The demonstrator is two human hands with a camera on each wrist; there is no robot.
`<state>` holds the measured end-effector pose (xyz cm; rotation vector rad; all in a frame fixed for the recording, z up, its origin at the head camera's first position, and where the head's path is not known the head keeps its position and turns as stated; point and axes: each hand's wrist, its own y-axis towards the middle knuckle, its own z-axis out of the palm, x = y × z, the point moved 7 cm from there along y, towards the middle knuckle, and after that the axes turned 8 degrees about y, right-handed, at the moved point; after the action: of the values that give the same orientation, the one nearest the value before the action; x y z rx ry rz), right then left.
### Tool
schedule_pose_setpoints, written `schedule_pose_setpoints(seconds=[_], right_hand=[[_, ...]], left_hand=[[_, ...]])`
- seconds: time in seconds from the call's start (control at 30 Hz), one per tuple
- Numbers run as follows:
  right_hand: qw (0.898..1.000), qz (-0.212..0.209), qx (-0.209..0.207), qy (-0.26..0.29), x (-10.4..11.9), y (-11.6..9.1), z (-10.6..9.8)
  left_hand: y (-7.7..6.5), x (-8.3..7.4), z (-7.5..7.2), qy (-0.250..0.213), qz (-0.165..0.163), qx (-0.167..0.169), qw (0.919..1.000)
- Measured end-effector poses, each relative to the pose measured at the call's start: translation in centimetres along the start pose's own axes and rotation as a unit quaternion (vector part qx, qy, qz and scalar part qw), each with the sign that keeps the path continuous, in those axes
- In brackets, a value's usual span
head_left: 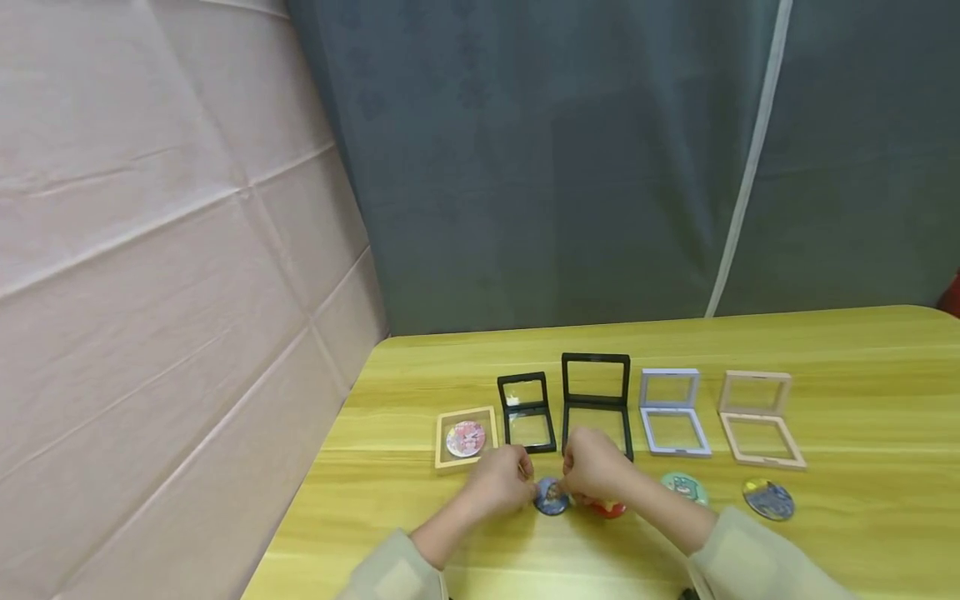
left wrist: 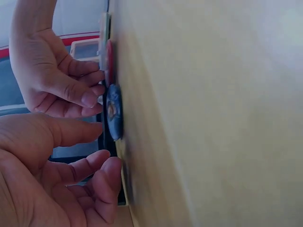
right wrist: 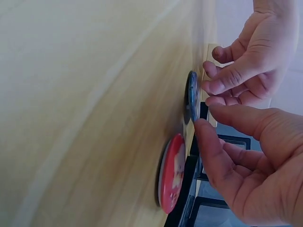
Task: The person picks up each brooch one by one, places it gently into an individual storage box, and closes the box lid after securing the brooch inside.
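Note:
A round blue badge (head_left: 552, 497) with a picture on it lies on the table between the two hands. My left hand (head_left: 501, 479) is at its left side, thumb and fingers apart in the left wrist view, with nothing between them. From the other side my right hand (head_left: 596, 467) reaches in; in the right wrist view its index fingertip (right wrist: 201, 126) is at the badge's edge, and whether it touches is hard to tell. Partly hidden under the right hand in the head view is a red badge (right wrist: 172, 174), lying on the table.
Behind the hands stand opened display frames: small black (head_left: 527, 410), larger black (head_left: 596, 405), lavender (head_left: 673, 410) and peach (head_left: 759, 414). A cream frame (head_left: 443, 440) at left holds a pink badge (head_left: 466, 439). Green (head_left: 685, 486) and blue-yellow (head_left: 768, 498) badges lie right.

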<state>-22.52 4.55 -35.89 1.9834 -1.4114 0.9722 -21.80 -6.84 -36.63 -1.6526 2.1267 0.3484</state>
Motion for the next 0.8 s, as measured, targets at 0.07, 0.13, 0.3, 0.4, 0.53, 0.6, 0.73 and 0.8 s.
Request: schedule_pose_setpoints(seconds=[0.07, 0.13, 0.3, 0.4, 0.53, 0.6, 0.73, 0.8], right_hand=[[1.0, 0.019, 0.003, -0.001, -0.24, -0.13, 0.12], [0.999, 0.031, 0.007, 0.001, -0.4, -0.23, 0.29], [0.999, 0.034, 0.013, 0.01, -0.6, -0.38, 0.66], [0.999, 0.033, 0.013, 0.016, -0.67, -0.39, 0.82], [0.999, 0.026, 0.013, 0.021, -0.67, -0.34, 0.96], [0.999, 0.021, 0.012, 0.021, -0.64, -0.32, 0.99], [1.0, 0.011, 0.012, 0.024, -0.53, -0.26, 1.0], [0.999, 0.009, 0.014, 0.029, -0.51, -0.24, 1.02]], left_hand=[[-0.08, -0.02, 0.27, 0.003, -0.003, 0.007, 1.0], [-0.14, 0.0, 0.47, 0.009, -0.005, 0.013, 0.9999], [-0.22, -0.04, 0.69, 0.031, 0.002, 0.02, 0.9993], [-0.2, -0.1, 0.79, 0.041, 0.014, 0.017, 0.9989], [-0.17, -0.18, 0.93, 0.046, 0.03, 0.013, 0.9984], [-0.2, -0.19, 0.99, 0.04, 0.033, 0.014, 0.9986], [-0.27, -0.08, 1.05, 0.022, 0.034, 0.015, 0.9991], [-0.29, 0.01, 1.05, 0.011, 0.032, 0.015, 0.9993]])
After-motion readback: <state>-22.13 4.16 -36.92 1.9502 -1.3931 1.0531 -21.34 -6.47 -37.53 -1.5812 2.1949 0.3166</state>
